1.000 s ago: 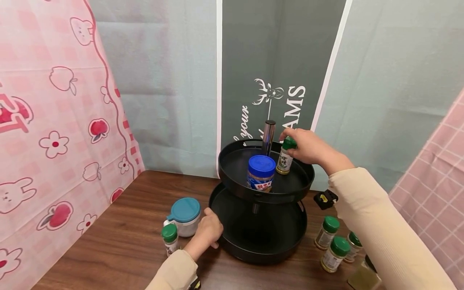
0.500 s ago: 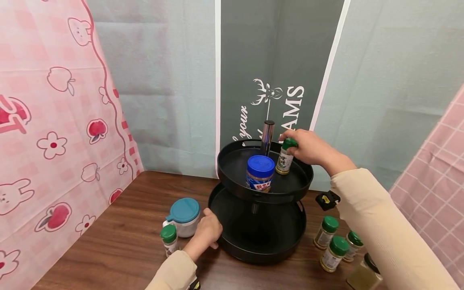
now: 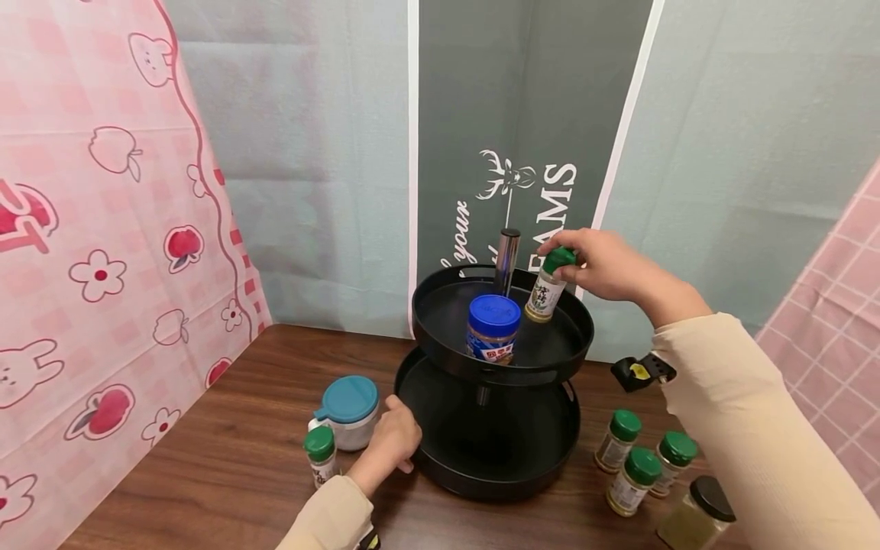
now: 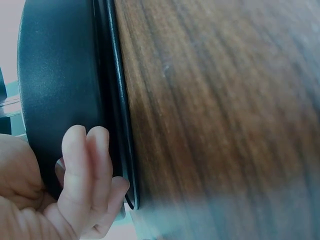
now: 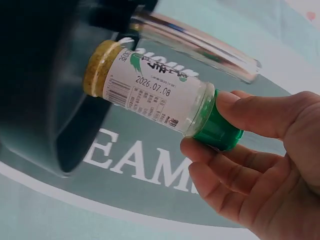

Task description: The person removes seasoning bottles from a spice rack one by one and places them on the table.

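A black two-tier round tray rack (image 3: 496, 489) stands on the table. My left hand (image 3: 395, 437) grips its lower tray at the left side, fingers against the outer wall (image 4: 60, 75). My right hand (image 3: 605, 263) pinches the green cap of a seasoning bottle (image 3: 545, 296) between thumb and fingers. The bottle leans over the upper tray, its cap towards the right; in the right wrist view its yellowish base (image 5: 97, 67) shows near the tray's rim. A blue-lidded jar (image 3: 495, 328) stands in the upper tray, left of the bottle.
Left of the rack are a teal-lidded container (image 3: 351, 412) and a green-capped bottle (image 3: 321, 456). Several green-capped bottles (image 3: 632, 483) and a black-lidded square jar (image 3: 696, 516) stand to the right. A metal post (image 3: 507, 260) rises from the upper tray. Curtains hang behind.
My right hand has moved up and to the right, tilting and slightly raising the seasoning bottle. The left hand and the rack have stayed in place.
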A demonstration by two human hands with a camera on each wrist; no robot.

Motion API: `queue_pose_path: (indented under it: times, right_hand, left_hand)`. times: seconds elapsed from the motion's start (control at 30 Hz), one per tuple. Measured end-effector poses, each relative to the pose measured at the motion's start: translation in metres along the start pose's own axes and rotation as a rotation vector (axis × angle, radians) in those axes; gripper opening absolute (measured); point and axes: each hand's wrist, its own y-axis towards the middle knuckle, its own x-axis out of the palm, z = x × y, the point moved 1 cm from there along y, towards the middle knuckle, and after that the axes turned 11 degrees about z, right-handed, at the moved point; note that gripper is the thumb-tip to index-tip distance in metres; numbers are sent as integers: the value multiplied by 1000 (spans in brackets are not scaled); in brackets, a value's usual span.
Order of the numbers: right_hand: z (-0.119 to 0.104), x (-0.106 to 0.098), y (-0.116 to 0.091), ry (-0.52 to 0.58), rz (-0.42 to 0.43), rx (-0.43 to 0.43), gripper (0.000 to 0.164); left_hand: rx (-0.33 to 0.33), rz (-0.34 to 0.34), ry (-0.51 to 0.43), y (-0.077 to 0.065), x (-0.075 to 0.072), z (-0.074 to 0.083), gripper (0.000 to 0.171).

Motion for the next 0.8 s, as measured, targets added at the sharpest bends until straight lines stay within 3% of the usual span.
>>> queue_pose_path:
  times: [0.27,0.8]
  right_hand:
    - [1,-9,-2,0,-2,39,30]
    - [-3,-21,-13,-3,-10,32,33]
  left_hand:
    - [-9,-13,-4,-1,-1,1,34]
    - [22,-9,8,-1,-1,-1,36]
